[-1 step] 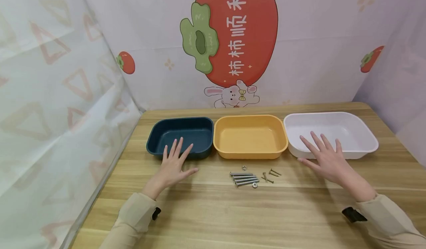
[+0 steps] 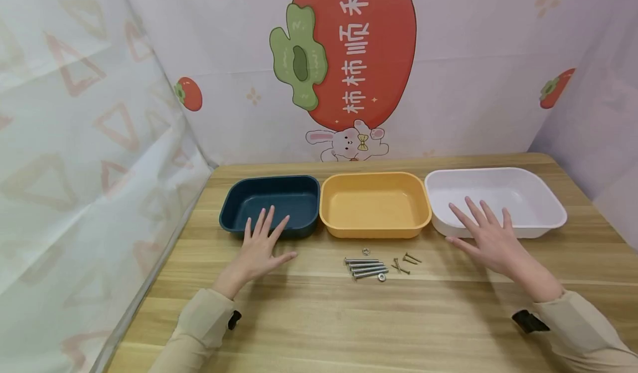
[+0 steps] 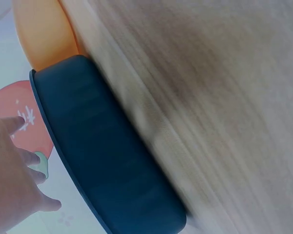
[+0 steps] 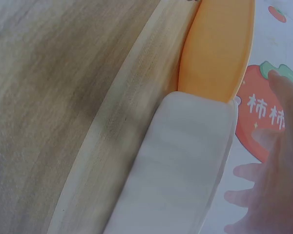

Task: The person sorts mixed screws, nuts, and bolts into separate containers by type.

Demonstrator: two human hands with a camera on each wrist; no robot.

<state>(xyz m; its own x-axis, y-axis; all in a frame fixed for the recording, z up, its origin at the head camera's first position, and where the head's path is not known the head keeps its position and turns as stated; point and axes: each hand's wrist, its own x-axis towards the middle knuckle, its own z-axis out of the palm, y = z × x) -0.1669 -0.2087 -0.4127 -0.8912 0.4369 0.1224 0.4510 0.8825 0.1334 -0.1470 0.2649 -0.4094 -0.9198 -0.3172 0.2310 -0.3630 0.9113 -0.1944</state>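
your left hand (image 2: pixel 258 255) and right hand (image 2: pixel 493 244) are spread wide; a careless inward sweep could scatter the bolts (image 2: pixel 368 269).

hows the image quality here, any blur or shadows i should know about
Head view: bright, with the bolts and screws fairly crisp and soft shadows on the table; left wrist view: hazy, the table's grain smeared under a broad dark shadow; right wrist view: also hazy, the grain soft and shadowed, the right hand pale and lacking detail.
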